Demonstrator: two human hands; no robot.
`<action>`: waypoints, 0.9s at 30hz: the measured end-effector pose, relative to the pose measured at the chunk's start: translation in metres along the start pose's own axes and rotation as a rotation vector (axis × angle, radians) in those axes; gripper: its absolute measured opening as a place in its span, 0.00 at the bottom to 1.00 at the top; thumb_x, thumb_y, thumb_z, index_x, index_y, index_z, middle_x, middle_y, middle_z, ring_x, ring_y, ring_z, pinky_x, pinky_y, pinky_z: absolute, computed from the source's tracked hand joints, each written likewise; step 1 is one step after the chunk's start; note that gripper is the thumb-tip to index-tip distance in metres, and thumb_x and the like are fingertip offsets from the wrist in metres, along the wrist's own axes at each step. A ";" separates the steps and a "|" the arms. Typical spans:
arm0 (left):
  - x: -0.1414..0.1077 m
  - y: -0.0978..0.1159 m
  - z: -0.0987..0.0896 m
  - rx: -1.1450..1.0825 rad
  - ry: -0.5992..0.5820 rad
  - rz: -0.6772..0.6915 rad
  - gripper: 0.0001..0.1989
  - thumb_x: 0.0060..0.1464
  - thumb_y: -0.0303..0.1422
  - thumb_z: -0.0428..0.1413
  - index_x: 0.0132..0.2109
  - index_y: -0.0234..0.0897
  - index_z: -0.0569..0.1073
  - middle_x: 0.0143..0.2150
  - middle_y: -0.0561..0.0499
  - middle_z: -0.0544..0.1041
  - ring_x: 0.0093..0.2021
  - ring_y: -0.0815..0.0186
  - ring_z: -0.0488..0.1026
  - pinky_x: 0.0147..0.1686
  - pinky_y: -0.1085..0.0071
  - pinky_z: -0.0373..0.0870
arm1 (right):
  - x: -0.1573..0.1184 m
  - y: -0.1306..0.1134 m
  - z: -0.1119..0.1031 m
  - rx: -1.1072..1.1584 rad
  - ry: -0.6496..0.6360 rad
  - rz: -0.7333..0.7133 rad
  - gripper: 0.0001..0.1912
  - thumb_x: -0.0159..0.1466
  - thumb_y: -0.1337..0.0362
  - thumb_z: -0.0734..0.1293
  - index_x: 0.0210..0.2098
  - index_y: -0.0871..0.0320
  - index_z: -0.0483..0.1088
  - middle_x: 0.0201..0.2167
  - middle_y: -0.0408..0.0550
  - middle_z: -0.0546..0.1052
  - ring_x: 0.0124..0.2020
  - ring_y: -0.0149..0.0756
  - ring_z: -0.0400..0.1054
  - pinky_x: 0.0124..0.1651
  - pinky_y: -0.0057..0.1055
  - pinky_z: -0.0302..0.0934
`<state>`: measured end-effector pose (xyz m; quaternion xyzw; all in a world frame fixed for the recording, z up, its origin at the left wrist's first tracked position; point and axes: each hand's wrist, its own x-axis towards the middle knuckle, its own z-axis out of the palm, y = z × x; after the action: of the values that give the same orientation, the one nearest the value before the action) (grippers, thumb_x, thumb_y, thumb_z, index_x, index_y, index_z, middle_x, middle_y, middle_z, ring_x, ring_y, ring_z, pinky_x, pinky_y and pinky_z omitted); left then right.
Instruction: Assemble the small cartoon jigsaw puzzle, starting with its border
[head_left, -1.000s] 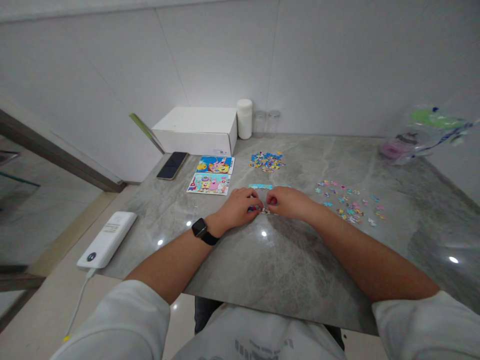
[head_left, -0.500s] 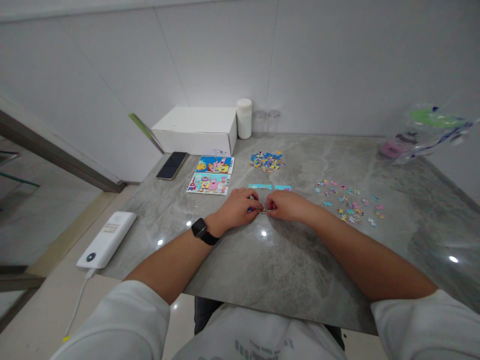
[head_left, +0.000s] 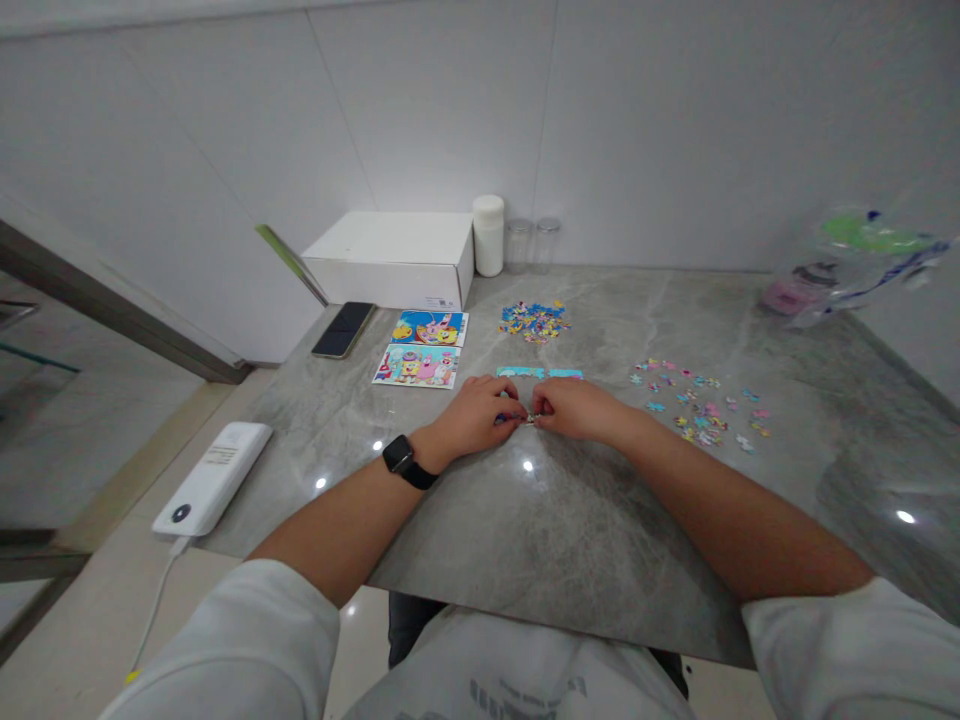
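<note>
Grey worktop (head_left: pixel 525 540) stretches beneath our left hand (head_left: pixel 476 412) and right hand (head_left: pixel 574 408), their fingers curled close together at some small puzzle pieces (head_left: pixel 531 419). Whether either grip pinches a piece, we cannot tell. Two turquoise strips (head_left: pixel 520 372) lie just beyond our hands, loose pieces (head_left: pixel 710 410) sit to our right, and picture cards (head_left: pixel 418 367) rest to our left.

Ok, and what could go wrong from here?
The right hand is close to the light-blue strips just beyond it, so its knuckles might nudge them out of line. Swung outward, it could also scatter the loose pieces. The power bank sits by the table's left edge with its cable hanging down; a tug might pull it off.
</note>
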<state>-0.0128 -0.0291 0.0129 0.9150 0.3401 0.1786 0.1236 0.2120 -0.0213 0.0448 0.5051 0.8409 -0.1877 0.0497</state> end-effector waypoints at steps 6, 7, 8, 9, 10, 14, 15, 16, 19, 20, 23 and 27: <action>0.000 -0.001 0.001 0.010 -0.004 0.003 0.08 0.64 0.34 0.61 0.47 0.48 0.85 0.52 0.48 0.80 0.52 0.57 0.75 0.52 0.59 0.67 | -0.002 -0.002 -0.002 -0.019 0.006 -0.019 0.08 0.67 0.60 0.71 0.43 0.55 0.80 0.43 0.49 0.84 0.42 0.39 0.76 0.41 0.31 0.59; 0.000 -0.001 0.001 0.010 -0.004 0.002 0.08 0.64 0.34 0.61 0.47 0.48 0.85 0.52 0.48 0.80 0.52 0.57 0.75 0.52 0.59 0.67 | -0.002 -0.002 -0.001 -0.021 0.013 -0.020 0.08 0.67 0.59 0.71 0.43 0.55 0.80 0.43 0.50 0.84 0.43 0.40 0.76 0.41 0.31 0.59; 0.000 0.000 0.000 0.011 -0.003 0.001 0.08 0.64 0.34 0.61 0.47 0.47 0.85 0.52 0.48 0.80 0.52 0.57 0.75 0.52 0.59 0.67 | -0.002 -0.001 -0.001 -0.024 0.021 -0.024 0.08 0.67 0.59 0.71 0.43 0.55 0.80 0.43 0.50 0.84 0.43 0.40 0.76 0.42 0.31 0.60; 0.000 0.000 0.000 0.011 -0.002 0.000 0.08 0.64 0.34 0.61 0.47 0.47 0.85 0.52 0.48 0.80 0.52 0.57 0.75 0.52 0.59 0.67 | -0.002 -0.001 0.000 -0.029 0.028 -0.029 0.08 0.68 0.59 0.71 0.43 0.55 0.80 0.43 0.50 0.83 0.44 0.41 0.76 0.42 0.31 0.60; 0.000 0.000 0.000 0.011 -0.002 -0.001 0.08 0.64 0.34 0.61 0.47 0.47 0.85 0.52 0.48 0.80 0.52 0.57 0.75 0.52 0.59 0.67 | -0.002 -0.001 0.001 -0.036 0.035 -0.035 0.08 0.68 0.59 0.71 0.43 0.55 0.80 0.44 0.50 0.83 0.45 0.41 0.76 0.43 0.31 0.60; 0.001 0.002 -0.001 0.006 -0.008 -0.006 0.08 0.65 0.34 0.61 0.47 0.47 0.85 0.51 0.48 0.81 0.52 0.57 0.76 0.51 0.59 0.67 | -0.003 -0.003 0.003 -0.089 0.062 -0.047 0.08 0.68 0.59 0.71 0.43 0.54 0.80 0.46 0.52 0.83 0.48 0.44 0.76 0.46 0.32 0.62; 0.001 0.002 -0.001 0.005 -0.008 -0.006 0.08 0.65 0.34 0.61 0.48 0.47 0.85 0.51 0.48 0.81 0.52 0.57 0.76 0.51 0.59 0.67 | -0.003 -0.003 0.004 -0.102 0.068 -0.045 0.08 0.69 0.59 0.71 0.43 0.55 0.80 0.46 0.53 0.82 0.49 0.45 0.76 0.46 0.33 0.62; 0.001 0.002 -0.001 0.004 -0.007 -0.007 0.08 0.65 0.35 0.61 0.48 0.46 0.85 0.51 0.48 0.81 0.52 0.57 0.76 0.51 0.59 0.67 | -0.003 -0.003 0.004 -0.111 0.073 -0.046 0.09 0.69 0.58 0.70 0.43 0.55 0.80 0.47 0.53 0.82 0.49 0.45 0.76 0.46 0.33 0.62; 0.001 0.003 -0.002 0.000 -0.004 -0.009 0.09 0.66 0.35 0.60 0.48 0.46 0.84 0.51 0.47 0.81 0.52 0.57 0.76 0.51 0.59 0.67 | -0.002 -0.001 0.006 -0.110 0.084 -0.066 0.10 0.68 0.58 0.71 0.46 0.54 0.80 0.48 0.54 0.82 0.50 0.46 0.76 0.47 0.34 0.63; 0.001 0.003 -0.002 0.000 -0.004 -0.009 0.09 0.66 0.35 0.60 0.48 0.46 0.84 0.51 0.47 0.81 0.52 0.57 0.76 0.51 0.59 0.67 | -0.002 -0.001 0.007 -0.104 0.088 -0.080 0.11 0.68 0.58 0.71 0.47 0.54 0.80 0.49 0.53 0.82 0.51 0.47 0.76 0.48 0.34 0.63; 0.001 0.003 -0.002 0.001 -0.008 -0.010 0.08 0.66 0.35 0.60 0.49 0.45 0.83 0.52 0.47 0.80 0.52 0.57 0.75 0.51 0.59 0.68 | 0.001 0.002 0.009 -0.084 0.101 -0.115 0.10 0.67 0.59 0.72 0.47 0.54 0.80 0.49 0.53 0.82 0.52 0.47 0.75 0.49 0.34 0.64; 0.001 0.003 -0.002 0.000 -0.013 -0.021 0.08 0.65 0.35 0.60 0.49 0.44 0.82 0.51 0.46 0.80 0.52 0.56 0.75 0.51 0.59 0.68 | 0.004 0.003 0.013 -0.059 0.110 -0.138 0.07 0.67 0.61 0.72 0.43 0.55 0.79 0.48 0.53 0.82 0.51 0.45 0.75 0.50 0.34 0.63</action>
<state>-0.0111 -0.0303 0.0156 0.9125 0.3488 0.1713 0.1277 0.2118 -0.0213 0.0311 0.4541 0.8802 -0.1378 0.0050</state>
